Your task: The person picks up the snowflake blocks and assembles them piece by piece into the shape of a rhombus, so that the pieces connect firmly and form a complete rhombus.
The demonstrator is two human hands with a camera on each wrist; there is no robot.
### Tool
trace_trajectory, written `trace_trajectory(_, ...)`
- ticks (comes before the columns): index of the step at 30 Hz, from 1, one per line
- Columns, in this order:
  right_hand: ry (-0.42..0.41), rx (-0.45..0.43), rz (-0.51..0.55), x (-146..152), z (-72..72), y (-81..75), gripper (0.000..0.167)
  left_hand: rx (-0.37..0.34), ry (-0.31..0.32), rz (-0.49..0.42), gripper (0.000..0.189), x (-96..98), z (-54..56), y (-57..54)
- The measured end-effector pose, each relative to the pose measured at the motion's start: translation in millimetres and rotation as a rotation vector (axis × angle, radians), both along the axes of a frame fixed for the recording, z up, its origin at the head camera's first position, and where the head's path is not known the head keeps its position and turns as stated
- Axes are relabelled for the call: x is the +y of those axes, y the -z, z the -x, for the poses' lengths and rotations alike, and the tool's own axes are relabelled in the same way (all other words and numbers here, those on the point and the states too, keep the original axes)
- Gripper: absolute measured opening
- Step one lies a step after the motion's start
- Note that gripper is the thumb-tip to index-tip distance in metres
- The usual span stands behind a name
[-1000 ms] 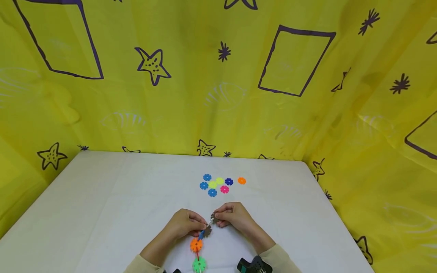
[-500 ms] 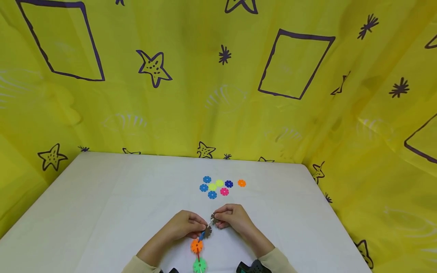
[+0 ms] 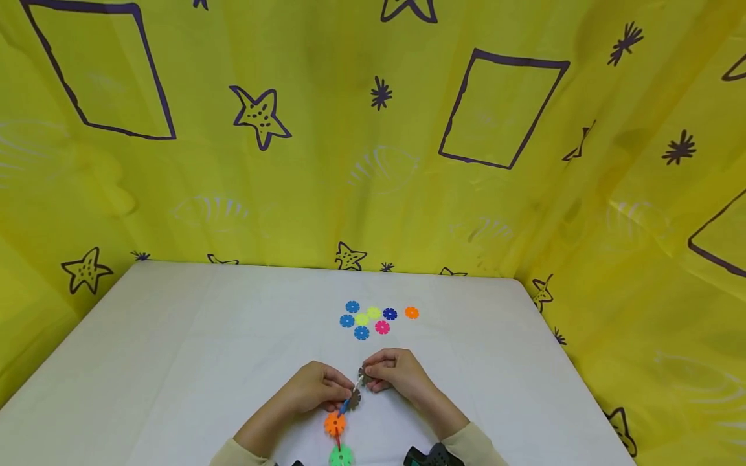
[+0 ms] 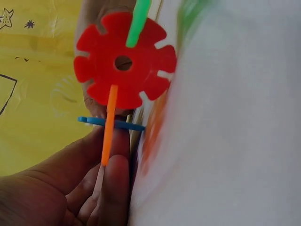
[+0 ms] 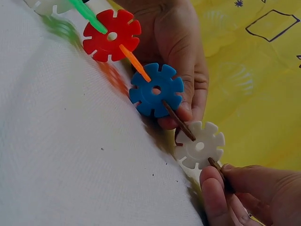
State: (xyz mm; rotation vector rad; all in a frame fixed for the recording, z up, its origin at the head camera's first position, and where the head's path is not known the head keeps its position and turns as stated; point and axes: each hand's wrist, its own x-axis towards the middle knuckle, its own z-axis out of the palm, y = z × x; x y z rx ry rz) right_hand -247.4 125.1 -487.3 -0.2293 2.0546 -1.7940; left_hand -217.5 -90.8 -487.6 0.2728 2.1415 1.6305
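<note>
A chain of notched plastic interlocking discs, slotted edge to edge, runs between the hands and toward the near edge. My left hand [image 3: 315, 388] pinches the chain at a brown disc [image 3: 354, 399], beside a blue disc [image 5: 146, 101]. With thumb and fingers, my right hand [image 3: 402, 373] grips the brown end disc [image 5: 221, 175], seen edge-on. A white disc [image 5: 207, 153] joins the two brown ones. Farther along come an orange disc [image 3: 335, 424], a red disc [image 4: 136, 70] and a green disc [image 3: 340, 455]. Fingers partly hide both brown discs.
Beyond the hands, loose discs lie flat on the white table [image 3: 233, 323]: several blue and yellow ones, a pink disc [image 3: 382, 327] and an orange loose disc [image 3: 412, 312]. A yellow patterned curtain [image 3: 326, 162] stands behind and beside the table.
The head view has shifted slightly. Both hands stay almost in place, still holding the chain, with no clear change in the discs.
</note>
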Motion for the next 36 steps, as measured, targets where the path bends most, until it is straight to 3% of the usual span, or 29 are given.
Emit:
trace_trajectory(12,-0.011,0.019,-0.003,-4.5,0.1,0.6,0.024,-0.012,-0.061,-0.009,0.016,0.0,0.1,0.8)
trace_trajectory(36,-0.026,0.022,-0.024,-5.8,-2.7,-0.3,0.024,-0.008,-0.093,0.006,0.014,3.3,-1.7,0.1)
